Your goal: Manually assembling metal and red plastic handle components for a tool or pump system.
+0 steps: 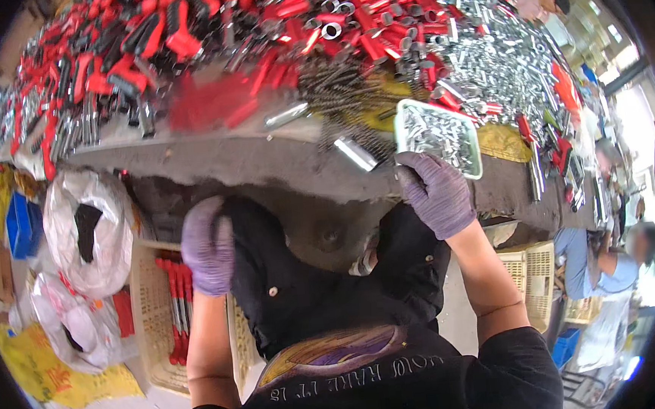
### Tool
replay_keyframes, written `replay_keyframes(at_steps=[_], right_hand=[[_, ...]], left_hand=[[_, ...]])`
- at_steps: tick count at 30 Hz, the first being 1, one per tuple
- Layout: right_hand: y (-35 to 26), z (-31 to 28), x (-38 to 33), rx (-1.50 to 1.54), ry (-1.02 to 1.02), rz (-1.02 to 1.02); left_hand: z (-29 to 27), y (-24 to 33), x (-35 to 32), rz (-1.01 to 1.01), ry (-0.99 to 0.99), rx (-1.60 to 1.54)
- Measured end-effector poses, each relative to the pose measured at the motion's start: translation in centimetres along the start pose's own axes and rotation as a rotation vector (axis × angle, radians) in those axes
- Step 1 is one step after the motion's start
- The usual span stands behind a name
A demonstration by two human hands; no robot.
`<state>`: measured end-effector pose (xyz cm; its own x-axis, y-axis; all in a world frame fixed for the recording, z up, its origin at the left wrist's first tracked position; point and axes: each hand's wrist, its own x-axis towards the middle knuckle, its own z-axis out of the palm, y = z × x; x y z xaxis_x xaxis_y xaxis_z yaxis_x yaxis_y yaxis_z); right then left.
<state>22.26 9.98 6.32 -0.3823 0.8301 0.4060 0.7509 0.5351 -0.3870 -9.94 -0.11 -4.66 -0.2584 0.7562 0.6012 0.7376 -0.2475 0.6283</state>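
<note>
Off the tabletop's [264, 163] near left corner, down on the floor, white plastic bags [86, 229] slump beside a blue box [21, 226] and a yellow sack [50, 368]. Next to them stands a cream plastic basket [152, 308] with red-handled tools [177, 306] lying in it.

The left hand [207, 245], in a purple glove, hangs below the tabletop's near edge, over that basket; its fingers are curled loosely inward, and whether they grip anything cannot be told.

Along the tabletop's far left side lies a heap of red and black handles [126, 36] mixed with metal shafts. Toward the middle, a red blur [210, 102] sits near a bundle of dark twisted rods [343, 97], and a single shiny metal tube [356, 154] lies close to the near edge.

The right hand [434, 191], also gloved in purple, pinches the near rim of a pale green tray [438, 137] full of small metal parts; the tray is tilted, raised just above the near edge, right of the middle.

Beyond it, the right side of the tabletop carries a wide pile of silver metal pieces [500, 63]. Off the right edge, another person [613, 268] in a light blue top sits beside more cream baskets [530, 274].
</note>
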Motion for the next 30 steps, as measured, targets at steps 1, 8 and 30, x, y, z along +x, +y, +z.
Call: replay_keyframes(at_steps=[1,8,30], right_hand=[[1.5,-1.1,0.0,-0.046,-0.004,0.031],[22.1,-10.8,-1.3,-0.602,0.248,0.632],[36.7,-16.0,-6.7,-0.648,-0.378,0.994]], left_hand=[[1.4,3.3,2.7,0.159,-0.093,0.092],[13.3,12.4,9.2,0.524,-0.337,-0.150],[14.9,12.0,7.8,0.606,-0.248,-0.079]])
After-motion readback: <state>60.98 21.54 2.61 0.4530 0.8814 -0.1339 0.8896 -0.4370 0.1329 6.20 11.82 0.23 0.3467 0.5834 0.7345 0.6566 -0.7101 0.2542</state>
